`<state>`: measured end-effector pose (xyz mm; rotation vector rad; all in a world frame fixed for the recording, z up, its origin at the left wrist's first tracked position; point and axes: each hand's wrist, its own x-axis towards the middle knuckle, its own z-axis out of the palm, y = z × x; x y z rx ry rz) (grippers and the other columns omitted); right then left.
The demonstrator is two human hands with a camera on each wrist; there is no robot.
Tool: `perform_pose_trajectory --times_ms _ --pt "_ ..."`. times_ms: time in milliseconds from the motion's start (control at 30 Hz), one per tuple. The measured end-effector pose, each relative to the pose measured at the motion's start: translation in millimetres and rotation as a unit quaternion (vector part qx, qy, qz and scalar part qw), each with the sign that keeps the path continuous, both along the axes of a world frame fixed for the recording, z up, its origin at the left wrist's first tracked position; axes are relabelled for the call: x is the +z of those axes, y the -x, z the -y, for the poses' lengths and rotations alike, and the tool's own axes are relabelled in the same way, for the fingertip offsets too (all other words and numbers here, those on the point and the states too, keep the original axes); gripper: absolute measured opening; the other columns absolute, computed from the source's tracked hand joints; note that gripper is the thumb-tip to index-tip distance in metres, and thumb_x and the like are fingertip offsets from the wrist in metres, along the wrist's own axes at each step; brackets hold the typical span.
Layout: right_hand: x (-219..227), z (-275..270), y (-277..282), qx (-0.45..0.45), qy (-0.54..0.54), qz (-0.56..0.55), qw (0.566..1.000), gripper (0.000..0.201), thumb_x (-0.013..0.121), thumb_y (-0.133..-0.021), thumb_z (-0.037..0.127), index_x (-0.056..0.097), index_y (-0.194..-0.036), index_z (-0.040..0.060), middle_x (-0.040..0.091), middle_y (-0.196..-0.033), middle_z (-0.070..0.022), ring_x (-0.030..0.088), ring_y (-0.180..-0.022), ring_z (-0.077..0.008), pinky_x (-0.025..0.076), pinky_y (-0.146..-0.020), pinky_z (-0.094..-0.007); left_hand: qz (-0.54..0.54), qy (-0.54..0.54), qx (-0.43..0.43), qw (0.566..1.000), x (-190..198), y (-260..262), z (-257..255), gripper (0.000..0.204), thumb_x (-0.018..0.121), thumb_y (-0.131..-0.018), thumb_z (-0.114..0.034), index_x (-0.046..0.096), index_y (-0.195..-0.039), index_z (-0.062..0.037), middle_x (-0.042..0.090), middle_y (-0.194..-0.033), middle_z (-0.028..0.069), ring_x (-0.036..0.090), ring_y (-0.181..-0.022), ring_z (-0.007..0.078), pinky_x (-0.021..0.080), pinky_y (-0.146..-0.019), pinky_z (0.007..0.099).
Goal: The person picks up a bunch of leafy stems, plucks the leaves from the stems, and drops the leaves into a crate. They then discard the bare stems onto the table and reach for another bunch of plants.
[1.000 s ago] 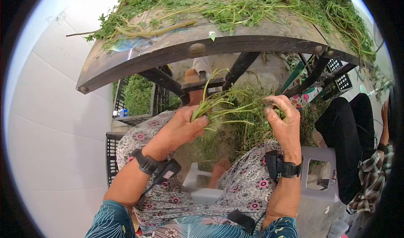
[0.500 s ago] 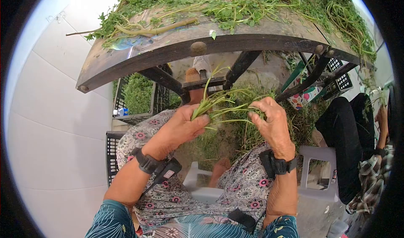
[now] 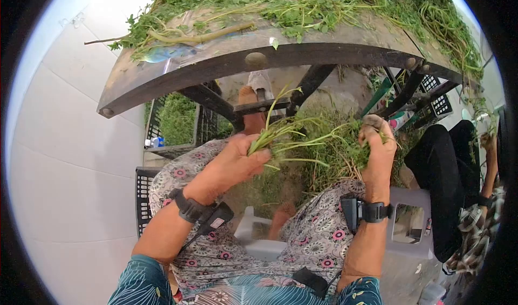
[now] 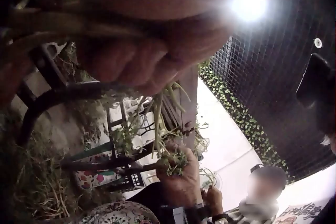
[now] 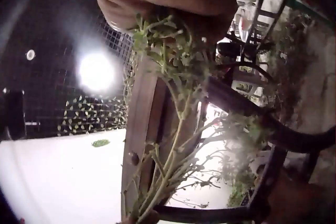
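White panels [image 3: 65,143] wall off the left side of the room. Beside them stands a dark-edged wooden counter [image 3: 129,84], a heap of leafy greens [image 3: 307,16] spread over its far part and spilling over the right edge. More greens [image 3: 318,170] lie on the floor below the near edge. At the right, black trousers [image 3: 445,186] and a plaid sleeve belong to a second person. A grey plastic stool [image 3: 389,210] stands beside them, and under the counter's left corner sits a black crate [image 3: 201,127] of greens. One thick pale stem [image 3: 202,37] lies on top, along the near edge toward the left corner.

Below the middle of that edge, over the seated person's lap, the left hand [image 3: 237,162] has its fingers wrapped round a bunch of green stems [image 3: 278,135], the loose ends fanning rightward. Farther right, the right hand [image 3: 380,146] has curled fingers grasping leafy tops [image 5: 170,50]; whether these join the bunch, I cannot tell.
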<state>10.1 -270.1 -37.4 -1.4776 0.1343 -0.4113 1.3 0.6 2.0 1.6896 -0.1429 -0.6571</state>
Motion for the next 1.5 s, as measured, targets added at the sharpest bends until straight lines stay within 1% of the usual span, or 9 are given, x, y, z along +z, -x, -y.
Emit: perform_pose_trajectory --times_ms 67,233,333,733,933,1133,1333,1433,1500 --pt "19.1 -13.2 8.8 0.024 0.226 -0.001 0.974 0.022 0.052 -0.078 0.008 0.059 -0.098 0.0025 0.059 -0.078 -0.0024 0.055 -0.07 -0.0111 0.045 -0.063 -0.0255 0.018 -0.029 -0.014 0.999 -4.3 -2.4 1.0 0.035 0.053 -0.087 -0.026 0.049 -0.117 -0.0096 0.039 -0.067 -0.0088 0.034 -0.053 0.0011 0.026 -0.045 0.0164" --pt "5.9 -31.9 7.2 0.147 0.466 0.013 0.873 0.023 0.063 -0.072 0.012 0.062 -0.095 0.0065 0.059 -0.092 -0.0151 0.057 -0.083 -0.0334 0.047 -0.071 -0.0362 0.013 -0.015 -0.013 1.0 -0.2 0.8 5.5 0.031 0.053 -0.087 -0.027 0.051 -0.113 -0.0089 0.039 -0.066 -0.0089 0.034 -0.053 0.0012 0.026 -0.045 0.0163" --pt "2.0 -30.3 6.7 0.177 0.528 -0.051 0.829 0.026 0.062 -0.073 0.012 0.059 -0.098 0.0042 0.058 -0.092 -0.0145 0.057 -0.085 -0.034 0.046 -0.073 -0.0381 0.002 0.025 -0.015 1.0 1.4 0.4 1.2 0.03 0.053 -0.087 -0.028 0.052 -0.11 -0.008 0.038 -0.065 -0.0089 0.033 -0.052 0.0016 0.025 -0.044 0.0166" --pt "-2.9 -23.3 6.4 0.191 0.253 -0.092 0.944 0.03 0.057 -0.079 0.017 0.056 -0.102 -0.0012 0.06 -0.1 -0.0193 0.057 -0.096 -0.027 0.043 -0.083 -0.0332 -0.003 0.051 0.039 0.998 8.7 -0.4 -1.8 0.029 0.055 -0.087 -0.028 0.052 -0.105 -0.0056 0.035 -0.06 -0.0076 0.031 -0.049 0.003 0.023 -0.042 0.0182" --pt "-10.6 -13.7 4.7 0.244 0.374 -0.024 0.894 0.024 0.054 -0.081 0.018 0.058 -0.094 -0.0018 0.061 -0.086 -0.0121 0.057 -0.081 -0.0199 0.044 -0.074 -0.0333 -0.012 0.059 0.042 0.997 3.2 -1.1 -1.8 0.03 0.054 -0.087 -0.027 0.053 -0.107 -0.0052 0.037 -0.06 -0.0074 0.032 -0.049 0.0024 0.024 -0.041 0.0184" --pt "-8.0 -9.0 9.5 0.25 0.306 -0.067 0.916 0.024 0.053 -0.081 0.018 0.056 -0.094 -0.0017 0.059 -0.072 -0.0125 0.054 -0.062 -0.0248 0.044 -0.063 -0.0325 0.006 0.047 0.06 0.997 6.4 -1.4 -5.1 0.031 0.053 -0.088 -0.029 0.053 -0.107 -0.0054 0.039 -0.06 -0.0072 0.033 -0.048 0.0023 0.024 -0.041 0.0183" --pt "-15.0 -23.9 7.2 0.202 0.478 -0.075 0.852 0.019 0.051 -0.079 0.014 0.057 -0.093 0.0011 0.059 -0.083 -0.0233 0.055 -0.08 -0.0398 0.044 -0.068 -0.0436 -0.003 0.054 0.036 0.998 10.2 0.0 -4.8 0.032 0.055 -0.087 -0.031 0.053 -0.108 -0.007 0.039 -0.061 -0.0078 0.032 -0.048 0.0019 0.024 -0.042 0.0172" --pt "-12.7 -29.9 0.6 0.094 0.397 -0.065 0.911 0.02 0.05 -0.079 0.014 0.058 -0.093 0.0009 0.06 -0.08 -0.022 0.057 -0.075 -0.0363 0.044 -0.068 -0.0414 -0.011 0.037 0.024 0.999 14.1 1.6 -1.6 0.032 0.054 -0.087 -0.031 0.052 -0.109 -0.0074 0.039 -0.062 -0.0087 0.032 -0.05 0.0013 0.024 -0.042 0.0164" --pt "-14.9 -29.8 -2.1 0.096 0.204 -0.097 0.969 0.022 0.048 -0.08 0.014 0.058 -0.093 0.0002 0.06 -0.079 -0.0206 0.058 -0.073 -0.0324 0.044 -0.067 -0.0391 -0.009 0.034 0.015 0.999 16.7 2.1 3.1 0.028 0.053 -0.087 -0.028 0.052 -0.107 -0.0074 0.04 -0.065 -0.0089 0.033 -0.052 0.0012 0.026 -0.044 0.017"
